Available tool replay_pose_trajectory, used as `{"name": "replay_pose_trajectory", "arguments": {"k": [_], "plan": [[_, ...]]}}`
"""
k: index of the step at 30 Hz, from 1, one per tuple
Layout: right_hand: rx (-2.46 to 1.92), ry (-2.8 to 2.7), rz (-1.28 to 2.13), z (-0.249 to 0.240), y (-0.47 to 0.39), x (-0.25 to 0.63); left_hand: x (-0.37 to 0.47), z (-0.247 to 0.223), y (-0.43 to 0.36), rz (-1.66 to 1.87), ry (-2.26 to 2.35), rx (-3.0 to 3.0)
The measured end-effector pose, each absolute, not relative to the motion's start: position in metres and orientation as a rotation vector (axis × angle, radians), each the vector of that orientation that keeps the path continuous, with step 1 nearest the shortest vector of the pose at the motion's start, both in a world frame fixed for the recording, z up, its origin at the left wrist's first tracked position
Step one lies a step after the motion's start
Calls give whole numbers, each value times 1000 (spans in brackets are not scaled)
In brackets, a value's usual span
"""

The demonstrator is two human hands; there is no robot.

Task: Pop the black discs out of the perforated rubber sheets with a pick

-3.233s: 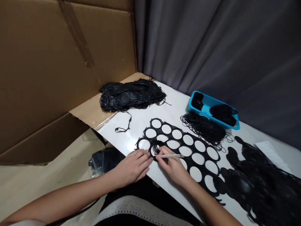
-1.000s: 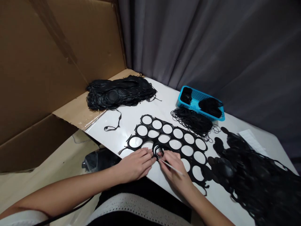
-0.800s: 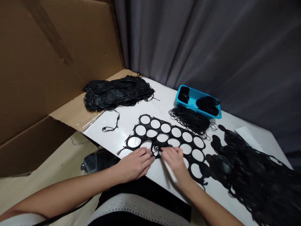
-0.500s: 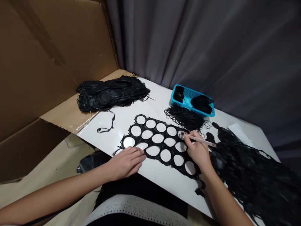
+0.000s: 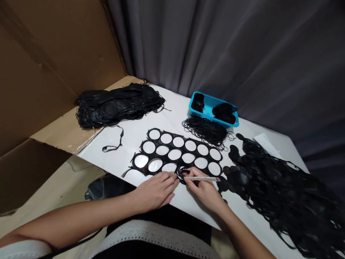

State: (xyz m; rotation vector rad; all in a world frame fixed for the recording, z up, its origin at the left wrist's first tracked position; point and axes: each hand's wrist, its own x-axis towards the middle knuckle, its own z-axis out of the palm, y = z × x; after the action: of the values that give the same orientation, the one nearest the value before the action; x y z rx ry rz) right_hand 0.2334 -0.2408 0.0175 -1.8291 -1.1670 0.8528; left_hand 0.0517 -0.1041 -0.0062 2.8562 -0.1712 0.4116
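A black rubbery sheet (image 5: 181,147) with rows of large round holes lies on the white table. My left hand (image 5: 159,189) rests flat at the sheet's near edge, fingers stretched out and close together. Just right of it, my right hand (image 5: 205,193) grips a slim pale stick-like tool (image 5: 206,178). The tool's left end is at black ring-shaped material (image 5: 180,169) in the sheet's near row, close to my left fingertips. What that end touches is too small to make out.
A heap of black sheets (image 5: 118,104) lies at the back left near cardboard (image 5: 67,122). Behind the sheet are a pile of thin black rings (image 5: 206,129) and a blue basket (image 5: 208,109) holding black material. A large black scrap heap (image 5: 291,194) covers the right side.
My right hand has moved left and nearer to me with the tool, from the sheet's far right part to beside my left hand. My left hand has shifted slightly right. The view has shifted.
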Motion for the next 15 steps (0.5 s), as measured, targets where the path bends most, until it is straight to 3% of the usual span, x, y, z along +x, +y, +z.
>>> {"name": "replay_pose_trajectory", "arguments": {"k": [9,15], "plan": [[-1831,-1286,758,18,-241,230,55,-3,-103,444,-189,2851],[-1872,-1612,471,4,-248,213,55,-5,-103,461,-199,2864]]}}
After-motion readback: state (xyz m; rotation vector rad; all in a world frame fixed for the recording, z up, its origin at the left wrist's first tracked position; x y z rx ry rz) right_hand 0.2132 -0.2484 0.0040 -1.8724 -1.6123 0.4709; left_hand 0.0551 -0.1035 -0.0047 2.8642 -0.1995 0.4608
